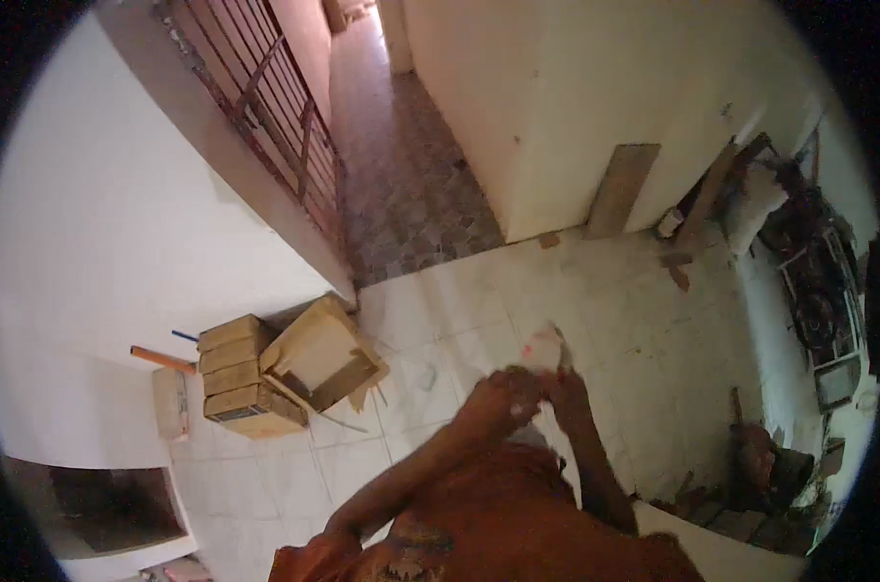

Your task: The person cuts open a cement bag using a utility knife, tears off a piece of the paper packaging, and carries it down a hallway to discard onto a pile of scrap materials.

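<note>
In front of my chest, both hands meet around a pale, whitish object with a small red mark; its kind is too blurred to make out. My left hand has its fingers curled at the object's lower end. Close beside it, my right hand grips the object's right side, fingers bent. A bit of white also shows just below the hands. Most fingertips are hidden or blurred.
At left, several stacked cardboard boxes stand by an opened box. An orange pipe juts out behind them. A barred gate borders the corridor. Boards lean on the wall; clutter lines the right.
</note>
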`<state>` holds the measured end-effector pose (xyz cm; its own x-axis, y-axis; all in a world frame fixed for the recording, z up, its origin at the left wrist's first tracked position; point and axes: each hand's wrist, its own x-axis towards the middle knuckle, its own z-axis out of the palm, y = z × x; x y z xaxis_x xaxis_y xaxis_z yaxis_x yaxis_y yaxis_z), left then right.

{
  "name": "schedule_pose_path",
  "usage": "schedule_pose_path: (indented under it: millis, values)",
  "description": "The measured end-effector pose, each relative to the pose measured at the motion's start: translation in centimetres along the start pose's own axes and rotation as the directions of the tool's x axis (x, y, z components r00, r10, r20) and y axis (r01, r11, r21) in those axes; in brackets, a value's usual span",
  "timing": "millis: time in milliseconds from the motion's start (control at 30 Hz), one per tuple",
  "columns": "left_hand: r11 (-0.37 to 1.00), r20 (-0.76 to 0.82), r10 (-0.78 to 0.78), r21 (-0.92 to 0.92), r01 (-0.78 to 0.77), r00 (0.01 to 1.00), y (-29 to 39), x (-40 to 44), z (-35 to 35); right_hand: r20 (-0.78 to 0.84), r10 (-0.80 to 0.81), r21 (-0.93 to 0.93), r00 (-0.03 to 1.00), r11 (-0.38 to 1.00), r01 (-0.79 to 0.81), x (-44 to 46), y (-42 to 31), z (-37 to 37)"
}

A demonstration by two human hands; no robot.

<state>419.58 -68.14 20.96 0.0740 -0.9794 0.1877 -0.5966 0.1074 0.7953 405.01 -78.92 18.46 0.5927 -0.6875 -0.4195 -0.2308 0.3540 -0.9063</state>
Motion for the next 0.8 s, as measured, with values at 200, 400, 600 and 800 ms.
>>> schedule_pose_path:
  millis: [200,400,600,800]
  values:
    - [0.969,-0.165,-0.236,0.028,0.244,0.958,-7.6,12.3,-15.2,0.170,-0.215,-0.388,0.962,0.883,0.265,24.6,-13.6,6.2]
    - [0.905,-0.314,-0.422,-0.095,0.414,0.851,-24.8,20.0,-24.1,0.347,-0.373,-0.774,0.860,0.404,0.487,51.1,-10.7,5.4]
    - [0.917,-0.239,-0.393,-0.036,0.397,0.888,-44.6,27.6,-35.7,0.175,-0.171,-0.982,0.970,-0.094,0.161,59.8,5.7,-9.2]
    - [0.903,-0.332,-0.353,0.123,0.411,0.875,-58.9,43.3,-53.1,-0.112,0.360,-0.985,0.926,0.081,-0.150,62.8,-1.8,-6.8]
